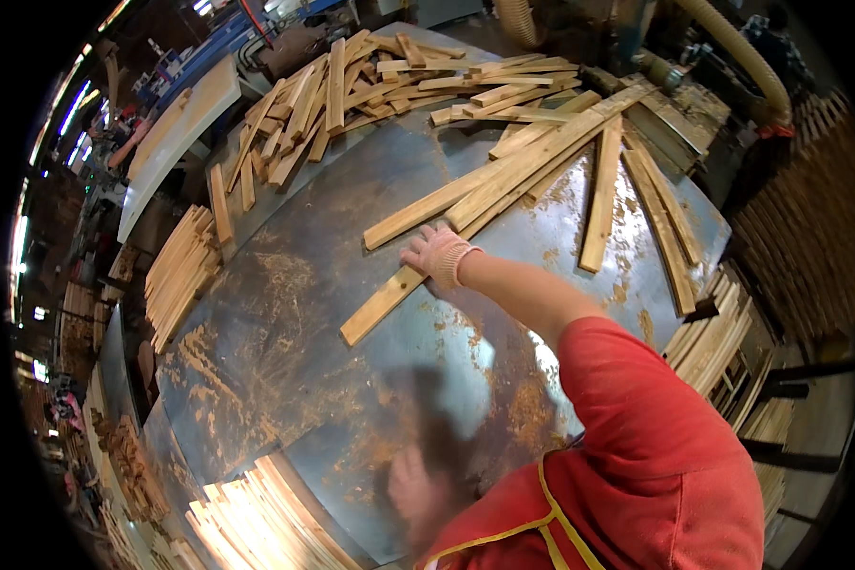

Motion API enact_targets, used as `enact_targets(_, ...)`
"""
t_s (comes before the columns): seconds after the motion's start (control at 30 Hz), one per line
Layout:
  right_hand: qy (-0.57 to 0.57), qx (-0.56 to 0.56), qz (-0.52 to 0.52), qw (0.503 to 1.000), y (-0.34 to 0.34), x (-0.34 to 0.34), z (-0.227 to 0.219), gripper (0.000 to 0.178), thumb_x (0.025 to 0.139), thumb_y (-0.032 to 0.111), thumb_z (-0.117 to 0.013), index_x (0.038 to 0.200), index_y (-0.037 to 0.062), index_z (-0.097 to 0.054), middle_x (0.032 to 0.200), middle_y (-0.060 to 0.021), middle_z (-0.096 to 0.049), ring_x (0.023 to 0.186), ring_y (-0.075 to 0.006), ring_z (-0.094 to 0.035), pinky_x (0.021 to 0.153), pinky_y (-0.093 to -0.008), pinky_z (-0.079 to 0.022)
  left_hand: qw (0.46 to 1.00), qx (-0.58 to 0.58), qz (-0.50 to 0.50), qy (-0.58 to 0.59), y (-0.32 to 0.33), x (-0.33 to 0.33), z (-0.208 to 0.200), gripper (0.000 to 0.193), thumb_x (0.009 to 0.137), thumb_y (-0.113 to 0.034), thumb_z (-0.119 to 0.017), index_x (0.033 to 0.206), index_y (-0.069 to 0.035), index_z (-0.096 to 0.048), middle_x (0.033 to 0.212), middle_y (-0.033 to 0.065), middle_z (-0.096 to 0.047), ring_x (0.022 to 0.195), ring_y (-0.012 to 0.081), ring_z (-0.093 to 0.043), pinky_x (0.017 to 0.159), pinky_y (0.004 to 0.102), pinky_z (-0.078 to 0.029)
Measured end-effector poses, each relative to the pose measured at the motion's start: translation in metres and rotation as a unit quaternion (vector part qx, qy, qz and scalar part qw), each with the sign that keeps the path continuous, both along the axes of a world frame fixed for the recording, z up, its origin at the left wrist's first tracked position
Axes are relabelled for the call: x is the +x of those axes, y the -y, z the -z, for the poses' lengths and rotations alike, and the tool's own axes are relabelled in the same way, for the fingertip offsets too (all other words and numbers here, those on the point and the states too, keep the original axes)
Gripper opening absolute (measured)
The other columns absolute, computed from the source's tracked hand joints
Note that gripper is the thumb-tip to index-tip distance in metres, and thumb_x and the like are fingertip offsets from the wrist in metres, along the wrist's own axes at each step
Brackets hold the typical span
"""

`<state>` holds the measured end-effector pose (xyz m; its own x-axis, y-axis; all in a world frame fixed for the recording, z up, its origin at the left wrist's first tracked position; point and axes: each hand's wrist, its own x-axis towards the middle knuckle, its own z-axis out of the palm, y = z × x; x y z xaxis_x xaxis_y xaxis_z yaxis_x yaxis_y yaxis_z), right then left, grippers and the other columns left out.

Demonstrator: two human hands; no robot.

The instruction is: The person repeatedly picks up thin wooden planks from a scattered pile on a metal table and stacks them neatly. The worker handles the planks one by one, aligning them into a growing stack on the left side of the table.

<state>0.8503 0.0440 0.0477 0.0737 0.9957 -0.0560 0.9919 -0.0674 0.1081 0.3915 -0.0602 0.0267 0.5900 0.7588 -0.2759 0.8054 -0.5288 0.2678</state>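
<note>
My right hand point(435, 255), in a pale knitted glove, reaches across a metal tabletop point(304, 313) and is closed over a long wooden strip point(382, 306). The strip's near end sticks out toward me, past the hand. Just beyond the fingers lie another long strip point(427, 207) and a thicker one point(541, 160), both slanting up to the right. My left hand point(414, 489) hangs low near my body, smeared by motion, so its fingers cannot be made out. Near it stands a stack of pale strips point(266, 518).
A jumbled heap of wooden strips point(337, 90) covers the far side. Loose strips point(603, 195) lie at the right. One bundle point(180, 271) stands by the left edge, another point(717, 328) by the right. Far right are a ribbed hose point(746, 52) and stacked boards point(803, 209).
</note>
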Motion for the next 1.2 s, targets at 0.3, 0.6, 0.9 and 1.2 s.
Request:
enact_targets(0.3,-0.262,0.030,-0.200,0.944,0.013,0.005,-0.017,0.085,0.075,0.034,-0.095,0.148,0.0109,-0.059,0.135,-0.0133,-0.071,0.133,-0.0331,-0.065,0.110,-0.0468,-0.055,0.996,0.073,0.012,-0.042,0.015,0.102,0.002,0.090,0.084,-0.040,-0.085,0.162,-0.014,-0.048,0.159,0.0175,-0.047,0.147,0.0427,-0.044,0.123,0.0568,-0.037)
enact_targets(0.6,-0.089,-0.091,0.065,0.990,0.064,0.109,0.024,0.076,0.085,0.036,-0.082,0.151,0.0135,-0.052,0.131,-0.0183,-0.071,0.121,-0.0390,-0.068,0.100,-0.0510,-0.055,0.997,0.053,0.011,-0.061,-0.041,0.106,0.033,0.064,0.091,-0.047,-0.073,0.147,-0.019,-0.059,0.151,0.0088,-0.050,0.143,0.0338,-0.045,0.119,0.0551,-0.035)
enact_targets(0.9,-0.553,-0.111,0.146,0.813,0.079,-0.167,0.063,0.083,0.100,0.050,-0.067,0.161,-0.0014,-0.045,0.130,-0.0312,-0.073,0.126,-0.0452,-0.069,0.108,-0.0471,-0.052,0.959,0.072,-0.273,-0.041,-0.002,-0.002,0.034,0.073,0.091,-0.047,-0.074,0.151,-0.008,-0.060,0.170,0.0139,-0.037,0.157,0.0372,-0.035,0.124,0.0549,-0.035)
enact_targets(1.2,-0.625,-0.289,0.014,0.725,0.076,-0.398,0.083,0.036,0.102,0.033,-0.068,0.125,0.0054,-0.075,0.122,-0.0210,-0.075,0.107,-0.0314,-0.075,0.096,-0.0442,-0.060,0.839,-0.095,-0.440,0.306,-0.017,-0.152,0.043,0.086,0.092,-0.028,-0.074,0.168,-0.011,-0.038,0.160,0.0190,-0.057,0.138,0.0410,-0.061,0.116,0.0457,-0.051)
